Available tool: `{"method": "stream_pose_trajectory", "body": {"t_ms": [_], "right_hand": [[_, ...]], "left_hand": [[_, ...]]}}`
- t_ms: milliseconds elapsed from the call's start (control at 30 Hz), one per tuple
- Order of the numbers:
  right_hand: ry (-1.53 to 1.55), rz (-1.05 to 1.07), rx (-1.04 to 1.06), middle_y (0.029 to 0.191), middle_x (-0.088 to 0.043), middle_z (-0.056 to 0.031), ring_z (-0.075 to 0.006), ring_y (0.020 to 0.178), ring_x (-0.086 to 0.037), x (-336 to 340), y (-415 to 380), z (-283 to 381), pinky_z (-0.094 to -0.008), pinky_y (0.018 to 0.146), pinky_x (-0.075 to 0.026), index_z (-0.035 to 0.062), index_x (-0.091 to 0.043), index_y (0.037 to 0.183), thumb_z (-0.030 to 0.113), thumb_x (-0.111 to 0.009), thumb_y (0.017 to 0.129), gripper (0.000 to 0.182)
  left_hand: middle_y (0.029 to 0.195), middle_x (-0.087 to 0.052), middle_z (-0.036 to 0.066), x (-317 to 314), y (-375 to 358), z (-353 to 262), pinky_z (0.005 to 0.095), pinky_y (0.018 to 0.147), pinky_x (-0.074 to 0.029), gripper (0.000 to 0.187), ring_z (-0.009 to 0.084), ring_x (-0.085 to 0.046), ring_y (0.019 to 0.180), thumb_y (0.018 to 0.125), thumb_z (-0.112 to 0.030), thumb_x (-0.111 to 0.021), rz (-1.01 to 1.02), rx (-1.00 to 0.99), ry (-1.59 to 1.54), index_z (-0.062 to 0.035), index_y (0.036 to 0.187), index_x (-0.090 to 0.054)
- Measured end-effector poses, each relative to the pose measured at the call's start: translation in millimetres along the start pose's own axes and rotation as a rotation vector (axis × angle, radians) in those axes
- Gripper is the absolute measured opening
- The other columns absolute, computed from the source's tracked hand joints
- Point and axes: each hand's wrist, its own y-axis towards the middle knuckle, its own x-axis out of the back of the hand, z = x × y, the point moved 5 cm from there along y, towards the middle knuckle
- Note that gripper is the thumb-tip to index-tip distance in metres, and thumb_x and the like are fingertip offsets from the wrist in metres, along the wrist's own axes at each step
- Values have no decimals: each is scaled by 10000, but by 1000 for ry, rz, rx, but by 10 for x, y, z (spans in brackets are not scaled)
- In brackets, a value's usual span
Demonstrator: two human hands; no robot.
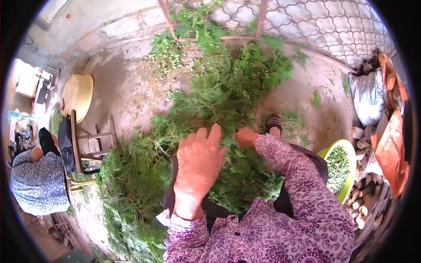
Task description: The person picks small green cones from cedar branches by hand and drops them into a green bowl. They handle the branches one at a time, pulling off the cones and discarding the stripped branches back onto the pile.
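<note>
My left hand (199,162) is over the green leafy branches (239,175), its back turned up, the index finger stretched out and the thumb apart. Nothing shows in it. To its right, my right hand (246,137) is closed and slightly blurred, close above the same greenery. Whatever its fingers hold is hidden. The cut branches spread from the wire fence down past my lap and to the left.
At the right stands a yellow-green basin (347,175) of small green pieces, beside firewood (365,199) and a silvery sack (368,97). Another person (38,182) sits at the far left, near a wooden chair (94,142) and a round yellow tray (79,97). Wire fence (307,22) runs behind.
</note>
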Motion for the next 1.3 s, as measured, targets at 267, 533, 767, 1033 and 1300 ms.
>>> {"method": "stream_pose_trajectory", "body": {"t_ms": [267,533,767,1033,1300], "right_hand": [[249,-197,-255,795,-609,-168,-303,733,-575,-65,220,-120,-432,715,-458,6,-641,849,190,-574,710,240],[852,-490,-370,684,-598,-88,-160,678,-567,1413,-696,-328,-303,573,-446,7,-635,815,318,-605,733,322],[956,-612,-140,816,-576,-25,-87,728,-517,2118,-1780,37,-210,631,-421,-7,-568,974,246,-615,755,338],[812,-978,9,765,-555,13,-69,693,-470,2297,-2178,136,-208,635,-386,5,-595,897,87,-576,722,194],[1018,-878,211,773,-570,26,-26,702,-495,2291,-2307,503,-177,623,-403,15,-586,925,133,-589,804,169]], "left_hand": [[803,-544,130,58,-26,80,401,644,-437,379,317,-547,757,670,-145,-656,-45,28,-16,-57,1006,-505],[844,-566,139,19,19,-32,416,698,-448,295,323,-565,817,719,-222,-628,-35,21,-12,-56,932,-509],[876,-558,156,25,82,-118,415,719,-443,298,321,-562,853,753,-268,-603,21,21,-56,-55,942,-512],[915,-562,169,9,164,-219,411,740,-445,341,322,-549,892,754,-271,-598,28,-28,-120,-32,983,-515],[933,-570,180,-90,451,-456,408,764,-428,401,330,-539,903,719,-250,-626,-49,-83,-215,-29,1038,-522]]}}
